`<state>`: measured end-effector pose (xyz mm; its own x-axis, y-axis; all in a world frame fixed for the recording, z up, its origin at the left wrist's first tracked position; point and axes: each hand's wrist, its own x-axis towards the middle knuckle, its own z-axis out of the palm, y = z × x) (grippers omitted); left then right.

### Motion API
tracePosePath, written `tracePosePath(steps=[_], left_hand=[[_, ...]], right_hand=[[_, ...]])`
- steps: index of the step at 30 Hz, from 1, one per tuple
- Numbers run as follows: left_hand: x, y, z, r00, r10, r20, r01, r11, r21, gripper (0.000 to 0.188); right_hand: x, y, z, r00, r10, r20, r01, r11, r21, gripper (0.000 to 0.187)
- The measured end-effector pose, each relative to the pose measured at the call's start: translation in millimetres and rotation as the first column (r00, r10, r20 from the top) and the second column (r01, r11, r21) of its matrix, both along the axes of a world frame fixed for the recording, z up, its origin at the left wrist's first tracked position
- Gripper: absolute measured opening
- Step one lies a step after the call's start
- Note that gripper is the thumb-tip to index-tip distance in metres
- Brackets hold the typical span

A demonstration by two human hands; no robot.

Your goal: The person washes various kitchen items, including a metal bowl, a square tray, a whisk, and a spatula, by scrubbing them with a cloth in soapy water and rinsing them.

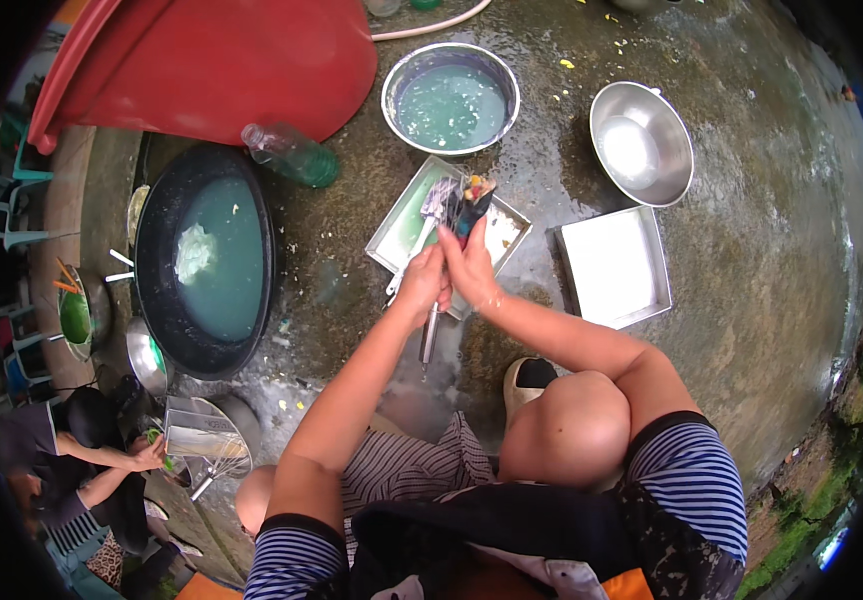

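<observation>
Both hands meet over a rectangular metal pan [514, 238] that holds some cloudy greenish water. My left hand [422, 283] is closed around a bundle of kitchen utensils, with a steel whisk handle [430, 338] sticking out below it. My right hand [473, 268] presses against the bundle's other side, its fingers partly hidden. Above the hands, thin wires and a whitish head [440, 203] fan out beside a dark piece [473, 207] with yellow and red bits at its tip. A white handle [398, 276] slants over the pan's left side.
A black tub [270, 270] of cloudy water stands left, near a green bottle [297, 157] and a large red tub [222, 75]. A steel basin [512, 110] of water sits beyond; a bowl [687, 165] and square pan [617, 265] lie right. Another person's hands [147, 455] work at lower left.
</observation>
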<state>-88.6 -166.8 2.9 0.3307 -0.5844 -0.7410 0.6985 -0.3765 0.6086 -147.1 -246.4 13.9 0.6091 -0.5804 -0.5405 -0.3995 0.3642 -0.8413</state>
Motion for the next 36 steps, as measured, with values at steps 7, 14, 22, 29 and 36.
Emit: tracePosePath(steps=[7, 14, 22, 29, 36], left_hand=[[6.5, -12.1, 9.4, 0.996, -0.052, 0.066, 0.052, 0.999, 0.011, 0.047], [53.1, -4.0, 20.4, 0.964, 0.224, 0.142, -0.202, 0.966, -0.159, 0.051], [69.1, -24.9, 18.5, 0.863, 0.501, -0.073, -0.499, 0.817, -0.289, 0.046], [57.4, -27.7, 14.1, 0.810, 0.586, -0.010, -0.552, 0.757, -0.350, 0.027], [76.2, -25.2, 43.6, 0.628, 0.755, 0.188, -0.656, 0.644, -0.393, 0.025]], right_hand=[[9.7, -25.7, -29.0, 0.903, 0.191, 0.385, 0.120, 0.749, -0.652, 0.052], [20.6, -78.2, 13.6, 0.909, 0.024, 0.417, 0.070, 0.975, -0.209, 0.054], [4.1, -7.7, 0.9, 0.861, 0.493, 0.124, -0.143, 0.469, -0.871, 0.037], [2.4, -17.1, -24.1, 0.844, 0.391, 0.366, -0.285, 0.907, -0.311, 0.062], [-3.1, -8.8, -20.4, 0.794, 0.497, 0.350, -0.467, 0.867, -0.173, 0.034]])
